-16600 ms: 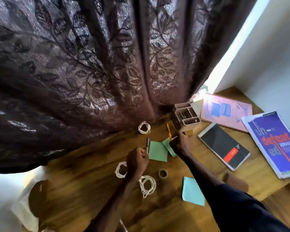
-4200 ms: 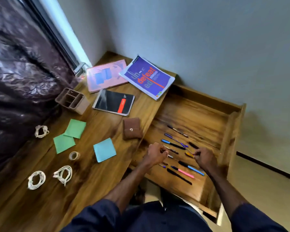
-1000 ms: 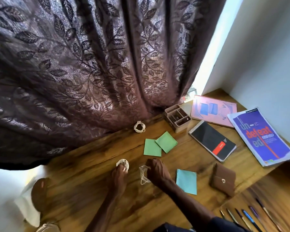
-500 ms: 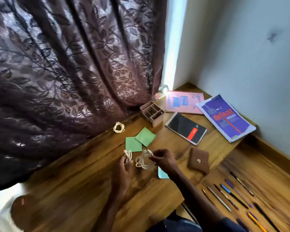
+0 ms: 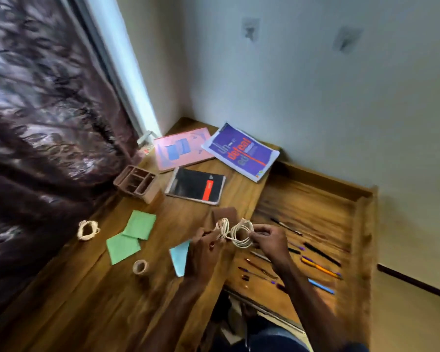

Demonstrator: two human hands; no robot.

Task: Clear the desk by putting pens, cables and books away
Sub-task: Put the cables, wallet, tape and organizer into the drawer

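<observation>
While our left hand point(image 5: 203, 246) pinches small cable coil point(image 5: 222, 228) and right hand point(image 5: 269, 241) pinches bigger coil point(image 5: 243, 232) beside drawer point(image 5: 302, 199), we fear loops tangling, spilling onto pens point(image 5: 320, 269).

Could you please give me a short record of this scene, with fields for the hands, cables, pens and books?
left hand: pinches one white cable coil
right hand: pinches a second white coil
third coil: lies on the desk, by the curtain
pens: lying in the open drawer
books: three, flat on the desk
</observation>
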